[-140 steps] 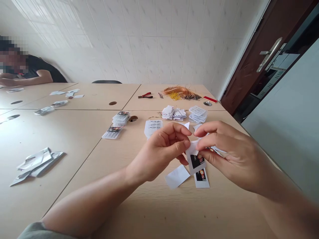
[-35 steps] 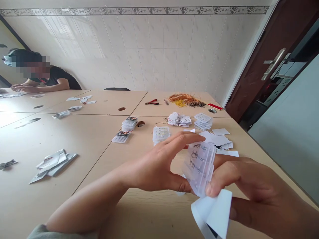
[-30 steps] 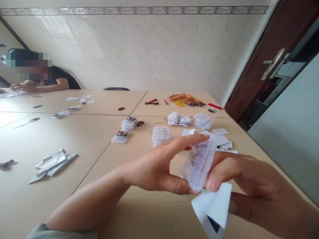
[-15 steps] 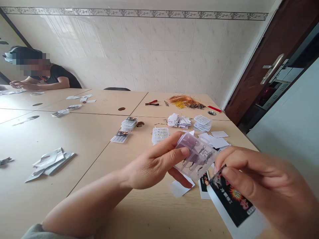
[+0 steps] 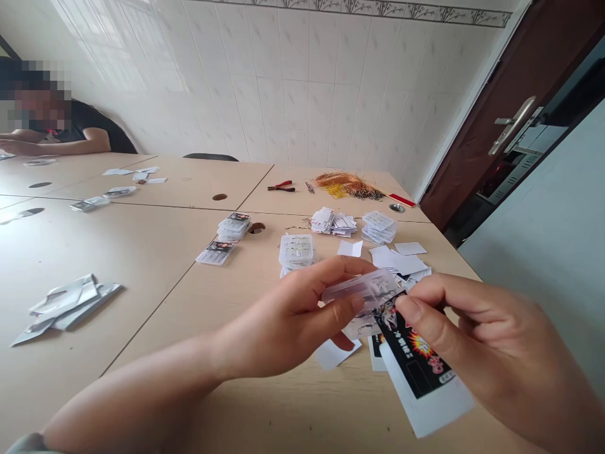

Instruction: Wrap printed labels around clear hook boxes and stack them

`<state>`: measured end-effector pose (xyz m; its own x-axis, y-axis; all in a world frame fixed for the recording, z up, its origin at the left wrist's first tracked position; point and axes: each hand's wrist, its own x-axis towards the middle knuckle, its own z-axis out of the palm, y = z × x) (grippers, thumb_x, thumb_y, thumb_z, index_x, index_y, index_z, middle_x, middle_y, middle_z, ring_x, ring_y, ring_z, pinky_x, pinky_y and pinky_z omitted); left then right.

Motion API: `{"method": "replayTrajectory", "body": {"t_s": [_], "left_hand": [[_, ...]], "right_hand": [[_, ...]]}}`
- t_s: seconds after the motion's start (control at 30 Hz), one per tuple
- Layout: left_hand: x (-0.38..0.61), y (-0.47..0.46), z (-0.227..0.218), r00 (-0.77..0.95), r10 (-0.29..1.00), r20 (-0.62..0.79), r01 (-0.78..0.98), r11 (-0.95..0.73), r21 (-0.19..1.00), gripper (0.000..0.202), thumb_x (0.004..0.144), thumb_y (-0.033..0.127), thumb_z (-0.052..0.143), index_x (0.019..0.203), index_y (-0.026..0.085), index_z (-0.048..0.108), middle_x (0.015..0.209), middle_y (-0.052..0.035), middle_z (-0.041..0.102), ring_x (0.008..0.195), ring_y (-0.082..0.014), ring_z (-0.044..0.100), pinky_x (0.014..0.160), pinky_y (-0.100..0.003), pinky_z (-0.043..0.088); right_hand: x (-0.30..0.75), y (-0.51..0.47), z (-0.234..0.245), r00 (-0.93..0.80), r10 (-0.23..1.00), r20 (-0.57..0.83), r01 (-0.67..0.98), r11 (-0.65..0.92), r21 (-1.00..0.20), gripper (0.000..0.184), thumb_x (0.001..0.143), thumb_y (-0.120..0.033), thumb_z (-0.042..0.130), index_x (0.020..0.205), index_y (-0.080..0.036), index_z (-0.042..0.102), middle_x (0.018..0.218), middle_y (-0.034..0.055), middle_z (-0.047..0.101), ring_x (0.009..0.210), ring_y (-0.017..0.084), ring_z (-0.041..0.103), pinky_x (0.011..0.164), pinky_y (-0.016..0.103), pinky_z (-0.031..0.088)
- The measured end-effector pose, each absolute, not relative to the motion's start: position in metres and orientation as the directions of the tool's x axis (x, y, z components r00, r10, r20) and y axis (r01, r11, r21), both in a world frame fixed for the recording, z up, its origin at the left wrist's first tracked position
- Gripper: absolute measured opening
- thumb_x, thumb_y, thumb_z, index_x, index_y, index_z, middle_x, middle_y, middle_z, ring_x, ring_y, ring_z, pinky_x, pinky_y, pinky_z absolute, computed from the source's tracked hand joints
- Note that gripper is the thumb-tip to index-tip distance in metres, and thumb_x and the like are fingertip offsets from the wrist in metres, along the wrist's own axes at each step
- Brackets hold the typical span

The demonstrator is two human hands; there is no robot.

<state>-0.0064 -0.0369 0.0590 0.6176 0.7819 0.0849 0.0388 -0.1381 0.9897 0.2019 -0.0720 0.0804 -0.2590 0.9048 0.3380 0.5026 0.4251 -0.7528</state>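
My left hand (image 5: 288,315) pinches a flat clear plastic case (image 5: 359,290) between thumb and fingers, holding it tilted above the table. Small hooks show faintly inside it, though the contents are blurred. My right hand (image 5: 477,334) grips a black-and-white printed card (image 5: 418,369) by its upper end. That card's top edge touches or overlaps the case's right end. Beneath my hands lie a loose white card (image 5: 333,353) and a printed card (image 5: 377,353), partly hidden.
Clear cases stand stacked (image 5: 296,251) beyond my hands, with white cards (image 5: 397,258) to their right. Further back are card stacks (image 5: 378,228), red-handled pliers (image 5: 281,186) and a copper wire bundle (image 5: 347,184). Foil packets (image 5: 66,302) lie left. A co-worker (image 5: 57,129) sits far left.
The printed card has moved left and up, closer to the case. The case has turned flatter in my left hand. The whole view has shifted slightly with my head.
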Motion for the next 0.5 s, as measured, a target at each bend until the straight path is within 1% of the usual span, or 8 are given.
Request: {"method": "replayTrajectory", "body": {"t_s": [0.1,0.17,0.27,0.33,0.4,0.5], "left_hand": [[-0.0069,-0.0393,0.0568,0.634,0.768,0.086,-0.047,-0.073,0.996,0.020,0.105,0.035,0.053,0.119,0.023,0.061,0.103,-0.0009,0.062,0.095,-0.0147,0.067,0.078,-0.025,0.067],[-0.0072,-0.0414,0.0554,0.649,0.757,0.078,-0.091,-0.025,0.996,0.021,0.107,0.036,0.050,0.122,0.027,0.062,0.107,0.0002,0.062,0.097,-0.0133,0.066,0.082,-0.025,0.066],[-0.0082,-0.0442,0.0538,0.669,0.739,0.075,-0.131,0.017,0.991,0.025,0.107,0.035,0.050,0.129,0.034,0.064,0.110,0.0025,0.065,0.097,-0.0108,0.065,0.086,-0.022,0.063],[-0.0093,-0.0454,0.0524,0.674,0.736,0.065,-0.123,0.025,0.992,0.028,0.106,0.036,0.053,0.132,0.038,0.063,0.110,0.0035,0.067,0.095,-0.0101,0.065,0.087,-0.021,0.061],[-0.0103,-0.0462,0.0507,0.666,0.744,0.047,-0.090,0.018,0.996,0.032,0.104,0.039,0.056,0.137,0.039,0.060,0.109,0.0030,0.069,0.092,-0.0112,0.066,0.088,-0.024,0.060],[-0.0102,-0.0471,0.0486,0.652,0.757,0.053,-0.054,-0.023,0.998,0.040,0.103,0.045,0.057,0.142,0.036,0.056,0.111,-0.0001,0.069,0.089,-0.0133,0.066,0.088,-0.028,0.061]], "right_hand": [[0.2012,-0.0712,0.0774,-0.253,0.893,0.372,0.497,0.450,-0.742,0.039,0.097,-0.036,0.059,0.061,-0.021,0.060,0.046,-0.0071,0.053,0.040,0.006,0.046,0.038,0.014,0.038],[0.2013,-0.0707,0.0756,-0.241,0.889,0.391,0.499,0.458,-0.735,0.040,0.097,-0.036,0.059,0.060,-0.021,0.058,0.046,-0.0070,0.053,0.039,0.006,0.045,0.038,0.016,0.038],[0.2010,-0.0697,0.0748,-0.219,0.884,0.414,0.524,0.464,-0.714,0.040,0.097,-0.035,0.059,0.060,-0.021,0.058,0.045,-0.0066,0.052,0.038,0.007,0.046,0.038,0.018,0.039],[0.2003,-0.0687,0.0748,-0.209,0.876,0.434,0.547,0.472,-0.691,0.040,0.096,-0.034,0.059,0.058,-0.022,0.057,0.044,-0.0066,0.051,0.037,0.007,0.045,0.038,0.019,0.039],[0.1994,-0.0680,0.0746,-0.202,0.868,0.454,0.569,0.482,-0.666,0.039,0.095,-0.032,0.059,0.057,-0.022,0.057,0.043,-0.0068,0.051,0.036,0.007,0.045,0.039,0.019,0.039],[0.1984,-0.0681,0.0738,-0.202,0.846,0.493,0.592,0.507,-0.627,0.038,0.094,-0.031,0.060,0.057,-0.022,0.057,0.043,-0.0076,0.051,0.037,0.007,0.045,0.042,0.020,0.041]]}}
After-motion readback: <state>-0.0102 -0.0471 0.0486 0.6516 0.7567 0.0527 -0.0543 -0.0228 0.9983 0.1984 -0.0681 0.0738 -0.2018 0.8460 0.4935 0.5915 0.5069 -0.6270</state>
